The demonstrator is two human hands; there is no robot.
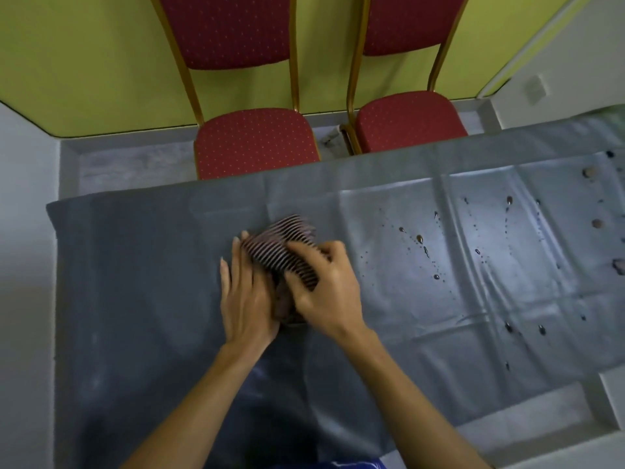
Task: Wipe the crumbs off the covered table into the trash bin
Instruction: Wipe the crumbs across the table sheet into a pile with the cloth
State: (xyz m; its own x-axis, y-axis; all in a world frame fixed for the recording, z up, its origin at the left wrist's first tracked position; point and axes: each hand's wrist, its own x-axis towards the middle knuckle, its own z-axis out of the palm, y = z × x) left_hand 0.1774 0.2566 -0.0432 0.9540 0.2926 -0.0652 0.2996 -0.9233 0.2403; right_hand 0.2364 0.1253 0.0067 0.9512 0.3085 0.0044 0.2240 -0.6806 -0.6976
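A striped, dark red and white cloth lies bunched on the grey plastic table cover, near the table's middle. My left hand presses flat against the cloth's left side, fingers extended. My right hand curls over the cloth's right side and grips it. Dark droplets and spill marks spread over the cover to the right of my hands. Small brownish crumbs lie near the far right edge. No trash bin is in view.
Two red padded chairs with gold frames, one at the left and one at the right, stand against the table's far edge. A yellow-green wall rises behind them. Grey floor shows beyond the table's left end.
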